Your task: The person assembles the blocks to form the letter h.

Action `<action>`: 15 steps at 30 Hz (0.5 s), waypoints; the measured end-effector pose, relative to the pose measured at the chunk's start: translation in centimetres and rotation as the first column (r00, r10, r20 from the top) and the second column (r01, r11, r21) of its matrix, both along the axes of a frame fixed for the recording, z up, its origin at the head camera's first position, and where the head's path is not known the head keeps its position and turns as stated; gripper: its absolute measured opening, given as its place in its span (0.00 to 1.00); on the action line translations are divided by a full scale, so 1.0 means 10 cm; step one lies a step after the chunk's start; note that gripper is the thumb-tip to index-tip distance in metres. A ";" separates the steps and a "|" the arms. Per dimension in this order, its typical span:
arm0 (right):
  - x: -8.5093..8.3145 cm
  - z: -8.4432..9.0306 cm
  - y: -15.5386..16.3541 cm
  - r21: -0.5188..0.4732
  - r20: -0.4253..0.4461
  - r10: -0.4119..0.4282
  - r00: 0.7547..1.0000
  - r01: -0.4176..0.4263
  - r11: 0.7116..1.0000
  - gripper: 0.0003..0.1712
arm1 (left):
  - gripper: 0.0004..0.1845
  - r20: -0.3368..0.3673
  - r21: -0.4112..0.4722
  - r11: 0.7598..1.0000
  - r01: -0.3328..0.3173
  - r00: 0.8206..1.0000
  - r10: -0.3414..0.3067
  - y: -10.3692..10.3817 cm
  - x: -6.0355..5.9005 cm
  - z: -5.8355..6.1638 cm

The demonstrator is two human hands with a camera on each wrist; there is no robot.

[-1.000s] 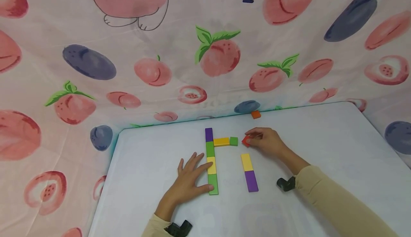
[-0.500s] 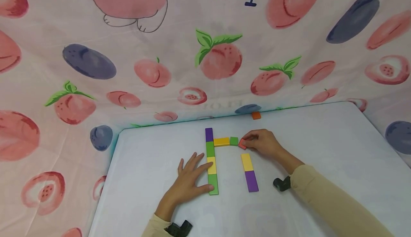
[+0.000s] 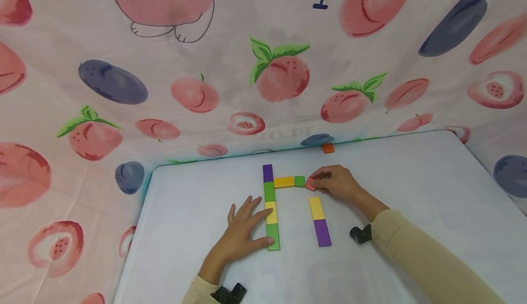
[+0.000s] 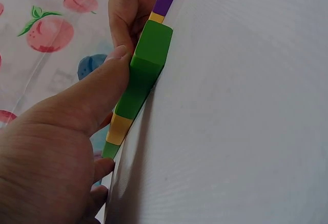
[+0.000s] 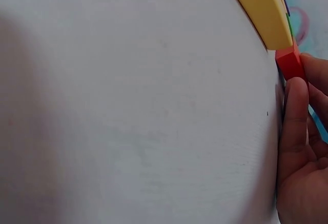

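Note:
My right hand (image 3: 335,183) pinches a small red block (image 3: 310,184) between thumb and fingers. The red block is tilted, its left corner at the end of a short row made of a yellow block (image 3: 284,182) and a small green block (image 3: 299,181). That row runs right from a column of purple (image 3: 268,173), green (image 3: 269,191), yellow and green blocks. My left hand (image 3: 240,233) lies with fingers spread, thumb on the column's lowest green block (image 3: 273,242) and index finger on its yellow block (image 3: 271,217). In the right wrist view the red block (image 5: 289,62) shows between thumb and fingers.
Below the red block, a yellow block (image 3: 317,208) and a purple block (image 3: 323,232) lie end to end. An orange block (image 3: 328,148) sits by the back edge of the white table (image 3: 177,212). Fruit-patterned cloth (image 3: 230,75) rises behind.
My right hand has moved the red block a little left, up to the green block's end, and it stays there over the last half second. My left hand has not moved.

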State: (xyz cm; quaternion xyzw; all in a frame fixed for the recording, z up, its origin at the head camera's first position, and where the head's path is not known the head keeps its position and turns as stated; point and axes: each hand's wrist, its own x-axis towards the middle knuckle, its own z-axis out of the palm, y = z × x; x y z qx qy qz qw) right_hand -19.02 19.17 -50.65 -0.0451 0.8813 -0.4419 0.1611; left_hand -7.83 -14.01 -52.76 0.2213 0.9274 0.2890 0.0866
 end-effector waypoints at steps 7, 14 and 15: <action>-0.02 0.00 0.03 -0.005 0.007 -0.007 1.000 0.008 1.000 0.14 | 0.40 -0.005 0.006 1.000 0.009 1.000 -0.009 0.00 0.00 0.01; -0.02 -0.01 0.02 0.000 0.008 0.004 1.000 -0.004 1.000 0.13 | 0.40 -0.009 -0.003 1.000 0.010 1.000 -0.010 -0.01 0.00 -0.01; -0.02 -0.02 0.02 0.003 0.007 0.008 1.000 -0.008 1.000 0.14 | 0.40 -0.009 -0.004 1.000 0.010 1.000 -0.010 -0.01 0.00 -0.01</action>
